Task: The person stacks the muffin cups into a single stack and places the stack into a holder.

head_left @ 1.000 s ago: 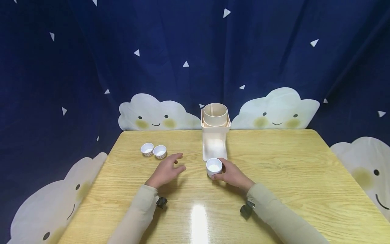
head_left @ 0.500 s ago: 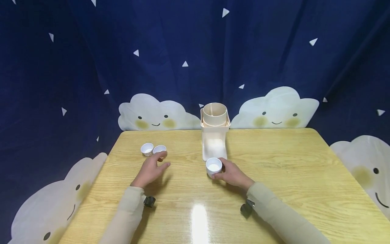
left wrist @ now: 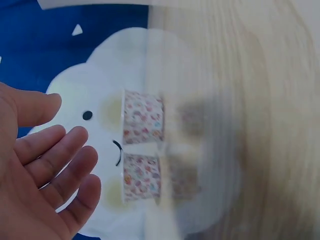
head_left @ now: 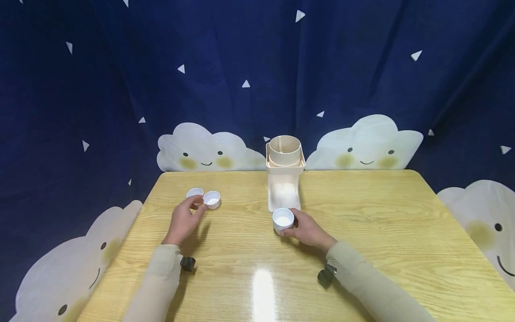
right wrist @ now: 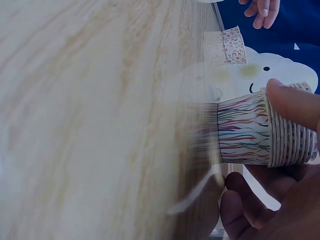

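In the head view my left hand [head_left: 185,219] hovers by two small patterned paper cups, the left cup [head_left: 195,192] partly behind its fingers and the right cup [head_left: 212,201] just beside them. The left wrist view shows relaxed fingers apart from both floral cups, one cup [left wrist: 142,116] and the other cup [left wrist: 141,177]. My right hand [head_left: 310,230] holds a stack of paper cups [right wrist: 245,131] with coloured streaks, thumb on one side and fingers on the other. The stack stands upright on the table, several rims nested at its top.
A beige plastic stand [head_left: 283,190] with a round tube on top stands at the table's back, just behind the cup stack. The wooden table [head_left: 362,210] ends at a dark blue curtain [head_left: 225,53] with clouds. Light glares off the table's front middle.
My left hand has moved left and slightly forward, from the middle of the table to the two patterned cups. My right hand stays in place holding the stack of paper cups.
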A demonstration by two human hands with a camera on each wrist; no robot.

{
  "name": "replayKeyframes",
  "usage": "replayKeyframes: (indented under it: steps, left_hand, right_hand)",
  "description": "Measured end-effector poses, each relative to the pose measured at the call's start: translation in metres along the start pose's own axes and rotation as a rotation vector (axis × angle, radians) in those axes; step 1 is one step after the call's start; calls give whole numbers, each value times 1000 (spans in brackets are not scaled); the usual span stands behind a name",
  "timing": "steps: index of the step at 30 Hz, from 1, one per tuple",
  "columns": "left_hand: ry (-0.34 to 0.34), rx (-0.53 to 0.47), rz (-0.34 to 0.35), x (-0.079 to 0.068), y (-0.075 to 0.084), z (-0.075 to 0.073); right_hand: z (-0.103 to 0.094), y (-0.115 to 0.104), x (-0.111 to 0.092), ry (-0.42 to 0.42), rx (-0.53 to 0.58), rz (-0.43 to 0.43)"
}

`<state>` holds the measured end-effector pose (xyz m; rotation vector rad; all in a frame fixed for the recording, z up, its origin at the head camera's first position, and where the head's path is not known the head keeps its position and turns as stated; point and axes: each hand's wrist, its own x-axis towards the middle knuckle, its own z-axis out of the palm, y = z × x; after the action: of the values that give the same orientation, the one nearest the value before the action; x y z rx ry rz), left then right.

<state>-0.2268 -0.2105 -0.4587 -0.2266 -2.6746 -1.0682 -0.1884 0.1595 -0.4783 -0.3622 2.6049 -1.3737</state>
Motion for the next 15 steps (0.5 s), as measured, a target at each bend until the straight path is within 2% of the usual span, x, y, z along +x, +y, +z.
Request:
replayKeyframes:
  steps: [8,15]
  left_hand:
    - [58,23,-47,6,-21,-8]
    - [-40,72,-73,13,-26,-20]
  right_hand:
    - [1,0,0,-1,-7,12]
    - [1,0,0,1,-2,23]
